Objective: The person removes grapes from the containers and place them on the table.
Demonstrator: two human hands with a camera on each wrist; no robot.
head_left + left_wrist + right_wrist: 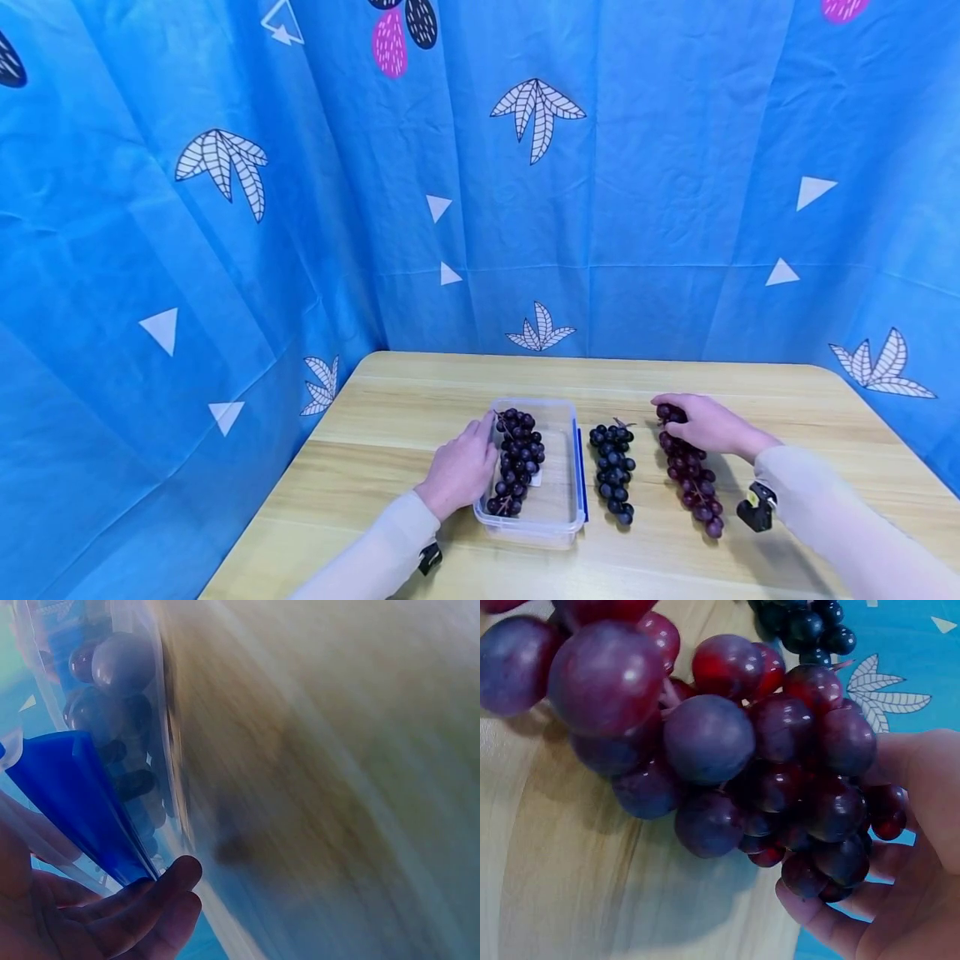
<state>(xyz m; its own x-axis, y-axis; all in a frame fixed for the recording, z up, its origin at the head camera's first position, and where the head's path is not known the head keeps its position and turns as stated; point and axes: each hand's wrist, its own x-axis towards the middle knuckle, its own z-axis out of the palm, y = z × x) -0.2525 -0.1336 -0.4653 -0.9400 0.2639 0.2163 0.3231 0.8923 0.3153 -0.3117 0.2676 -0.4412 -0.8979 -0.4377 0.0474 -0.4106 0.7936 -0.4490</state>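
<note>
My left hand (461,467) holds the left side of a clear plastic container (558,527). In the left wrist view its fingers (169,896) curl at a blue latch flap (79,802) hanging from the rim. Inside the container, along the left wall, lies a bunch of dark purple grapes (517,462). My right hand (708,423) grips the far end of a reddish-purple grape bunch (693,483), thumb and fingers around it. The bunch's near end trails toward me over the table. Between the container and this bunch lies a blue-black grape bunch (614,475).
The light wooden table (420,383) has rounded far corners. A blue curtain (637,208) with leaf and triangle prints stands behind and to the left. Another blue latch flap (582,479) hangs on the container's right side.
</note>
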